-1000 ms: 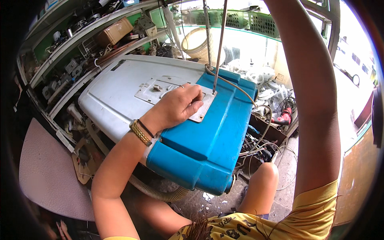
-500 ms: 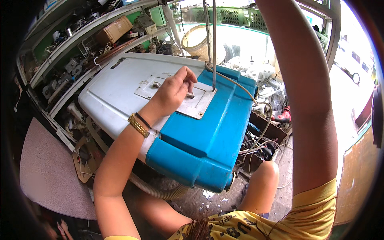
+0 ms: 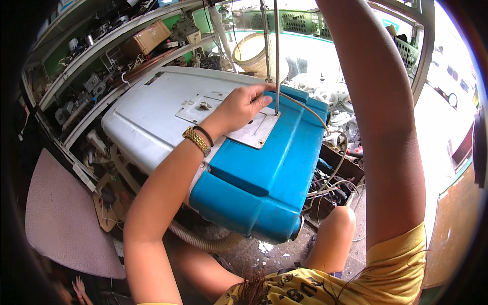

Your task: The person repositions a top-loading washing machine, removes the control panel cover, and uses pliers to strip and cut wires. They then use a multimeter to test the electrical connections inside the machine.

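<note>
A large white and blue washing machine body (image 3: 264, 173) lies tipped over in front of me. A white metal plate (image 3: 254, 134) is set into its upper face. My left hand (image 3: 239, 109) reaches over that plate, palm down, with thumb and forefinger apart. Its fingertips are at a thin metal rod (image 3: 277, 61) and the beige cord (image 3: 305, 105) beside it; whether they touch is unclear. The rod stands upright, its lower end at the plate's edge. My right arm (image 3: 389, 127) is raised past the top of the picture, so the right hand is out of sight.
A ribbed hose (image 3: 206, 244) curves under the machine's near side. Right of it sits a box of wires and parts (image 3: 330, 180). Loaded shelves (image 3: 107, 46) line the left, with a pinkish board (image 3: 63, 223) below. A round basket (image 3: 251, 56) stands behind. My knee (image 3: 338, 223) is close to the machine.
My left hand has moved right and away from me, from over the plate to the rod, with fingers straightening. The machine has shifted slightly right.
</note>
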A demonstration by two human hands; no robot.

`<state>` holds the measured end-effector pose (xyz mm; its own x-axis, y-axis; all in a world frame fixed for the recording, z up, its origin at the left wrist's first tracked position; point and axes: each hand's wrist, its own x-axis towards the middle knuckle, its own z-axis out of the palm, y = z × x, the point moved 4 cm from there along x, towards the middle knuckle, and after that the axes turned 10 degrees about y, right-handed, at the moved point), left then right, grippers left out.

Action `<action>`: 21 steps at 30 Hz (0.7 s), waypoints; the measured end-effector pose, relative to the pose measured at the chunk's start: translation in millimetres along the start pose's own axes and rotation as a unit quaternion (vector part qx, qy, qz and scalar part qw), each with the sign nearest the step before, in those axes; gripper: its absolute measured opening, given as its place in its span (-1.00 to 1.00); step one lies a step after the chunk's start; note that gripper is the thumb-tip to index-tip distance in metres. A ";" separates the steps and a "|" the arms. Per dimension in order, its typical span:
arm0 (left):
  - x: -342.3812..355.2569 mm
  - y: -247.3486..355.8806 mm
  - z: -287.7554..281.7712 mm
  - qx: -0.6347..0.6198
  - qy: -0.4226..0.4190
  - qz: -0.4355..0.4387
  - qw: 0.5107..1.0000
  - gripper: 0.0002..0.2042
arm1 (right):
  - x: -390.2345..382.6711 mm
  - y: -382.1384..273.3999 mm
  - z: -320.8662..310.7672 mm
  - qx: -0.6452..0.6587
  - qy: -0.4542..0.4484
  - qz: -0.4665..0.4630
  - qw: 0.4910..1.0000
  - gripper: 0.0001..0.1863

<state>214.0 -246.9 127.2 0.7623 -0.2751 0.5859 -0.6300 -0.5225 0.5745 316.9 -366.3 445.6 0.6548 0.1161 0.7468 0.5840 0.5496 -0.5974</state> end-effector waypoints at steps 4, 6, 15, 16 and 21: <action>4.1 11.0 2.9 -0.107 0.005 -0.039 0.994 -0.66 | -24.3 6.4 12.6 0.002 0.042 0.016 0.999 -0.53; 12.9 1.0 5.3 -0.097 0.048 0.007 0.994 -0.67 | -48.6 1.5 16.5 -0.030 0.071 -0.014 0.997 -0.53; 17.5 4.6 9.1 -0.033 0.086 -0.024 0.995 -0.78 | -148.5 76.3 -20.4 0.084 0.009 0.011 0.996 -0.78; 18.8 7.2 10.8 -0.033 0.078 -0.030 0.996 -0.78 | -149.8 78.6 -27.1 0.085 0.019 0.011 0.996 -0.76; 23.5 11.8 6.8 -0.165 0.047 0.002 0.985 -0.77 | -157.4 82.0 -33.9 0.063 0.015 0.031 0.997 -0.65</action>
<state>225.5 -265.0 143.8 0.7523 -0.1928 0.6300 -0.6589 -0.2272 0.7171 278.0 -367.6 269.1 0.7028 0.1288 0.6997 0.4786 0.6421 -0.5989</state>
